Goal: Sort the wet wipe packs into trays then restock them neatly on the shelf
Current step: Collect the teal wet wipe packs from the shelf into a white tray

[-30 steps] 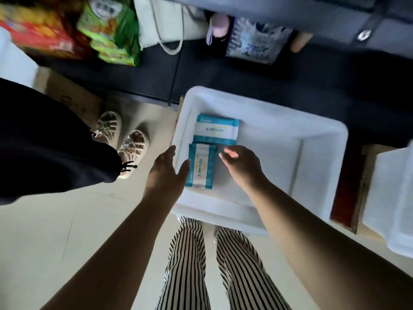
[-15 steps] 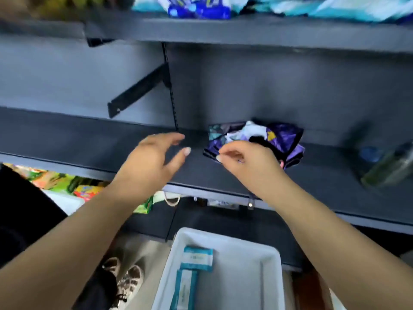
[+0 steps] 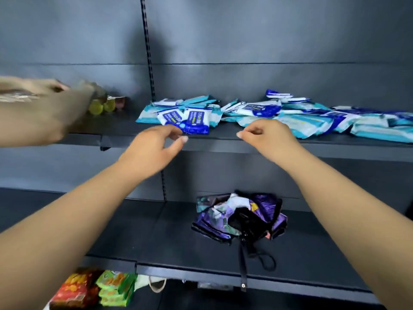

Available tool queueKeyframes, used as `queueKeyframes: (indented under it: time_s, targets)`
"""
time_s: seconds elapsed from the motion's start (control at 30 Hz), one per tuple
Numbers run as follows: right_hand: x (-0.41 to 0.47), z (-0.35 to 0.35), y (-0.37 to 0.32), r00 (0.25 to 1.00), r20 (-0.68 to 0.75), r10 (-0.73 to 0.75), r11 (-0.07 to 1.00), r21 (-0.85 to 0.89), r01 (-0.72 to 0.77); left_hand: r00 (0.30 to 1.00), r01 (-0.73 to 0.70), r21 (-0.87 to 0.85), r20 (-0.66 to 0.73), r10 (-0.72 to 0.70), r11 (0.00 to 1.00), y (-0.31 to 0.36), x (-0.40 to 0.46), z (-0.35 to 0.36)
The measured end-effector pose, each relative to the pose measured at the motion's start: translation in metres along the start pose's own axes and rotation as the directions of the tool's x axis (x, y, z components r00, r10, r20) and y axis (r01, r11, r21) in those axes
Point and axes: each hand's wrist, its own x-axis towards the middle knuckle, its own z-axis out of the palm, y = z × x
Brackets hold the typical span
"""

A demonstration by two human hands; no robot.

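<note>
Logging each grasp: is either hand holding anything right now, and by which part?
Nothing is held. The left hand and right hand reach, fingers loosely curled, toward the wet wipe packs on the shelf.

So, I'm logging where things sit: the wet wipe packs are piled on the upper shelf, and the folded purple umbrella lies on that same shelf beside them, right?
Not quite. In the head view the wet wipe packs are piled on the upper shelf, but the folded purple umbrella lies on the shelf below, not beside them.
</note>
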Motion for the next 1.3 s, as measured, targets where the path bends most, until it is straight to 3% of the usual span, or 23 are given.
queueKeyframes:
  time_s: [0.13, 0.3, 0.4, 0.5, 0.57, 0.77, 0.8, 0.87, 0.97, 1.1, 1.17, 1.23, 1.3]
  targets:
    - [0.035, -0.019, 0.04, 0.94, -0.144, 0.309, 0.949, -0.013, -0.314, 0.994, -0.038, -0.085, 0.099, 0.047, 0.996, 0.001, 0.038, 0.025]
    - [0.06, -0.037, 0.086, 0.712, -0.307, 0.632, 0.748, 0.002, -0.663, 0.97, -0.109, -0.195, 0.194, 0.147, 0.975, 0.017, 0.079, 0.061]
    - [0.073, -0.035, 0.094, 0.6, -0.318, 0.734, 0.649, 0.07, -0.758, 0.954, -0.113, -0.246, 0.245, 0.174, 0.963, 0.025, 0.094, 0.08]
    - [0.085, -0.033, 0.096, 0.561, -0.306, 0.769, 0.599, 0.037, -0.8, 0.937, -0.14, -0.298, 0.267, 0.223, 0.944, 0.033, 0.1, 0.095]
    - [0.09, -0.034, 0.1, 0.569, -0.272, 0.776, 0.598, 0.029, -0.801, 0.935, -0.141, -0.313, 0.269, 0.23, 0.939, 0.036, 0.1, 0.103]
    - [0.082, -0.064, 0.112, 0.72, -0.14, 0.68, 0.724, -0.029, -0.69, 0.958, -0.04, -0.289, 0.261, 0.118, 0.957, 0.061, 0.107, 0.121]
    - [0.081, -0.071, 0.116, 0.739, -0.131, 0.661, 0.745, -0.003, -0.667, 0.956, -0.006, -0.293, 0.279, 0.091, 0.956, 0.071, 0.109, 0.124]
    - [0.074, -0.085, 0.123, 0.762, -0.068, 0.644, 0.742, 0.299, -0.6, 0.95, 0.035, -0.275, 0.306, 0.053, 0.961, 0.09, 0.114, 0.129]
    - [0.048, -0.112, 0.144, 0.805, 0.084, 0.587, 0.446, 0.797, -0.408, 0.931, 0.113, -0.223, 0.364, -0.024, 0.968, 0.12, 0.121, 0.142]
    - [0.009, -0.134, 0.172, 0.831, 0.104, 0.546, -0.001, 0.992, -0.124, 0.901, 0.294, -0.179, 0.381, -0.209, 0.939, 0.16, 0.152, 0.167]
    - [-0.007, -0.136, 0.181, 0.848, 0.119, 0.516, -0.067, 0.993, -0.098, 0.83, 0.424, -0.075, 0.43, -0.354, 0.902, 0.173, 0.17, 0.181]
    - [-0.024, -0.135, 0.188, 0.863, 0.157, 0.481, -0.047, 0.987, -0.153, 0.74, 0.512, 0.034, 0.49, -0.461, 0.859, 0.183, 0.184, 0.198]
    - [-0.042, -0.136, 0.195, 0.87, 0.178, 0.459, 0.004, 0.979, -0.202, 0.697, 0.511, 0.163, 0.496, -0.518, 0.844, 0.187, 0.196, 0.218]
